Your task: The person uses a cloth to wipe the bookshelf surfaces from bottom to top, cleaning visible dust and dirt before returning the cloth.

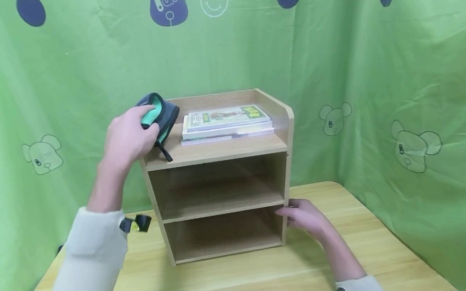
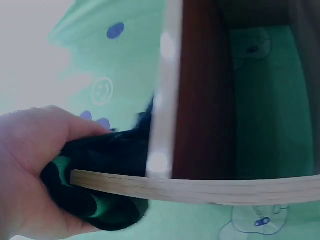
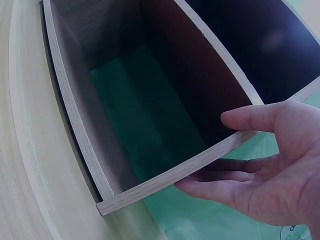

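A wooden desktop shelf (image 1: 219,158) with two open compartments and a railed top stands on the table. At its top left, my left hand (image 1: 130,133) grips a dark cloth item (image 1: 169,116) with a green lining, black edging and a short strap; its exact kind is unclear. In the left wrist view the dark item (image 2: 110,150) lies on both sides of the shelf's left side panel (image 2: 120,184). Lower down on the right, my right hand (image 1: 306,217) holds the right side panel (image 3: 170,172), thumb toward the inside and fingers outside.
Several stacked books (image 1: 227,125) lie on the shelf's top. A light wooden table (image 1: 228,284) carries the shelf. Printed green curtains (image 1: 241,52) hang behind and at the sides. Dark devices are strapped at both sleeve cuffs.
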`<state>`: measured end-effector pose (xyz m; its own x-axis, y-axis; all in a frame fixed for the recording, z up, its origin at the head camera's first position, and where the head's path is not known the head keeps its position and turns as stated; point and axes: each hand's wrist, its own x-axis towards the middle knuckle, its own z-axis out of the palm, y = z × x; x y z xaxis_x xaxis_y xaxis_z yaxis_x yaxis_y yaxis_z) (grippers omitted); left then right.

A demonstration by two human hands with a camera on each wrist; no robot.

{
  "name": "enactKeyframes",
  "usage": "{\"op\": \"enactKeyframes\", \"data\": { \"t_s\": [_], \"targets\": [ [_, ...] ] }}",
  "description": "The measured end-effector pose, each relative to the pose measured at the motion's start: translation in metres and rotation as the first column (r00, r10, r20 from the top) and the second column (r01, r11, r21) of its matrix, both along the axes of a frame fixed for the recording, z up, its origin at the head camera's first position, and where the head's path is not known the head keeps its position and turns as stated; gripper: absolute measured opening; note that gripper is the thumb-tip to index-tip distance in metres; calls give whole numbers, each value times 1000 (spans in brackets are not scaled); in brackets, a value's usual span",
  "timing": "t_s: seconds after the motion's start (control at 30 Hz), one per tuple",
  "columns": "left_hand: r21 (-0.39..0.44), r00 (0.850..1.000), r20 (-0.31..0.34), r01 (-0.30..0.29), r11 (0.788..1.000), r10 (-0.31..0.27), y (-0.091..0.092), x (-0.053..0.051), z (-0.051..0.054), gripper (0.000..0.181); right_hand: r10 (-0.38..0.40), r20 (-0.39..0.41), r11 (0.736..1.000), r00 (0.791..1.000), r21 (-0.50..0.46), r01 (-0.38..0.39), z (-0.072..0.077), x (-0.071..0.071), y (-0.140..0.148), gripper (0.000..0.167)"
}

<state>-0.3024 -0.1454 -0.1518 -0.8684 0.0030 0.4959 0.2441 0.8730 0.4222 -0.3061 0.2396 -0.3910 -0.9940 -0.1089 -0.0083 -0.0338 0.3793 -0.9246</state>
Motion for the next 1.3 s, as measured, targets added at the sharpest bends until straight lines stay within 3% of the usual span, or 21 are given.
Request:
{"op": "enactKeyframes", "data": {
  "t_s": [0.1, 0.27, 0.4, 0.6, 0.7, 0.73, 0.77, 0.8, 0.93, 1.03, 1.1, 1.17, 1.3],
  "targets": [
    [100, 983, -184, 29, 995, -10, 1, 8, -19, 54, -2, 2, 1000, 1000, -9, 2, 0, -1, -1, 68],
    [231, 916, -400, 74, 970, 26, 8, 9, -44, 50, -2, 2, 1000, 1000, -17, 2, -1, -1, 0, 67],
    [251, 851, -524, 111, 962, 38, 11, 9, -62, 50, -6, 1, 1000, 1000, -20, 6, -2, 1, 0, 66],
    [214, 751, -660, 146, 966, 33, 13, 17, -92, 50, -12, -5, 999, 1000, -35, 12, -3, 1, -1, 62],
    [183, 722, -691, 140, 973, 26, 14, 21, -100, 46, -12, -3, 999, 1000, -39, 12, -3, 1, -2, 61],
    [171, 728, -685, 126, 977, 26, 14, 22, -100, 45, -12, -1, 999, 1000, -38, 12, -3, 1, -3, 62],
    [166, 742, -669, 109, 980, 30, 15, 24, -99, 44, -12, 0, 999, 1000, -37, 12, -4, 2, -3, 63],
    [161, 764, -644, 91, 983, 35, 16, 26, -96, 43, -12, 1, 999, 1000, -35, 12, -4, 2, -3, 64],
    [139, 874, -480, -5, 990, 72, 20, 37, -76, 42, -11, 6, 1000, 1000, -27, 11, -4, 3, -2, 67],
    [135, 924, -369, -54, 989, 100, 24, 41, -56, 50, -9, 1, 1000, 1000, -15, 9, -2, 2, -1, 68],
    [127, 939, -323, -81, 989, 118, 26, 40, -46, 55, -9, -1, 1000, 1000, -15, 9, -1, 1, -1, 68],
    [130, 945, -299, -97, 987, 132, 26, 36, -41, 54, -8, 0, 1000, 1000, -19, 8, 0, 0, -1, 68],
    [180, 934, -334, -67, 981, 125, 19, 27, -48, 45, 1, 2, 1000, 1000, -29, -1, 0, 0, -2, 68]
  ]
}}
